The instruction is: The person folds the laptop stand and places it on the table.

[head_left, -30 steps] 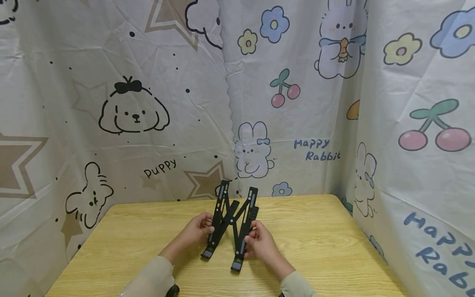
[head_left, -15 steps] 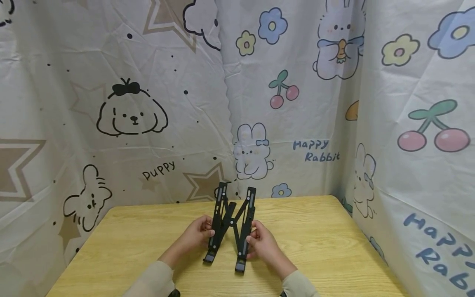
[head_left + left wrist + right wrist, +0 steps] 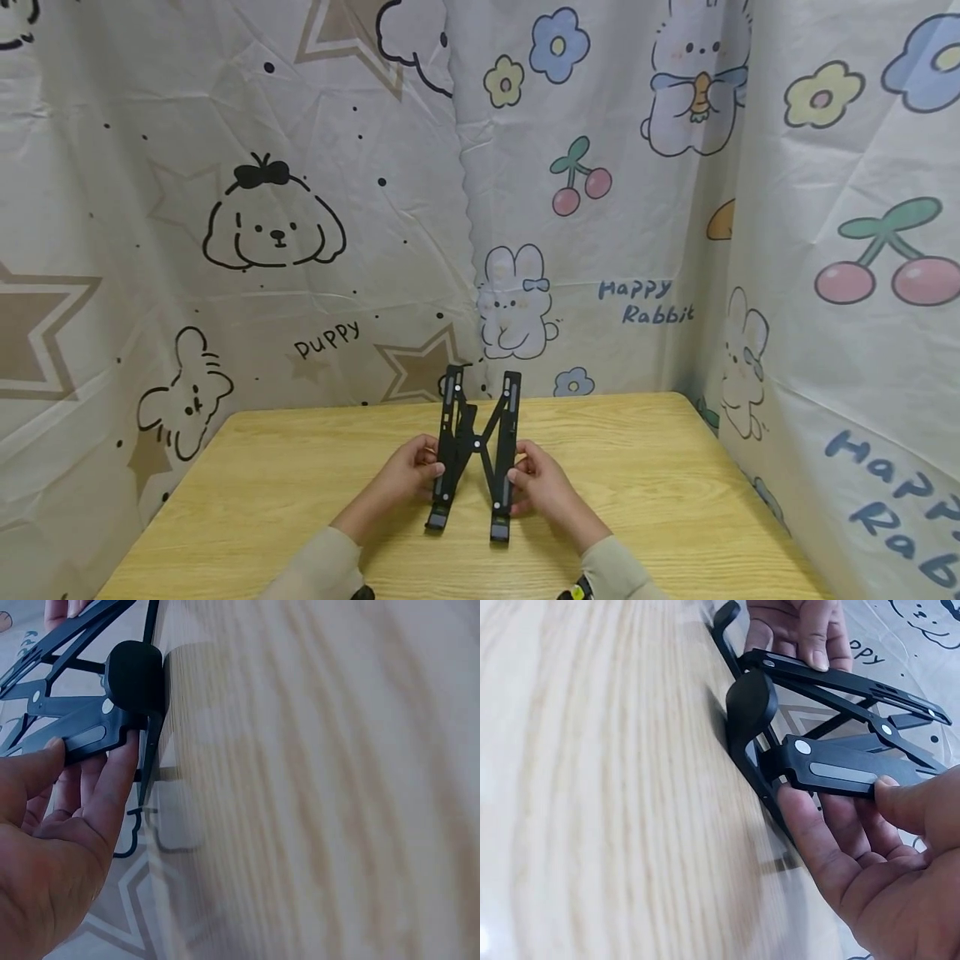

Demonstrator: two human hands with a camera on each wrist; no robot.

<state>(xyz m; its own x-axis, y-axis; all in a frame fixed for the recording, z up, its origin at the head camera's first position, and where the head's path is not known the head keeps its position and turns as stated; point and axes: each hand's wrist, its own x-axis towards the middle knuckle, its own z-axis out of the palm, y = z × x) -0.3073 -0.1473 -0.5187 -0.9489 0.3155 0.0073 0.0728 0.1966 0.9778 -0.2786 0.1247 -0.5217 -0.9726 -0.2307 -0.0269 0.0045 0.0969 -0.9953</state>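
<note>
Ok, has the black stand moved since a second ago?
Yes: in the head view, the black stand has swung its near end right, judged by the printed rabbit above.

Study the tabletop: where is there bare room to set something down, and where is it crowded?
On the wooden table, bare patches lie between the left hand and the left edge, and between the right hand and the right edge. The middle is crowded: both hands grip the black folding stand.
</note>
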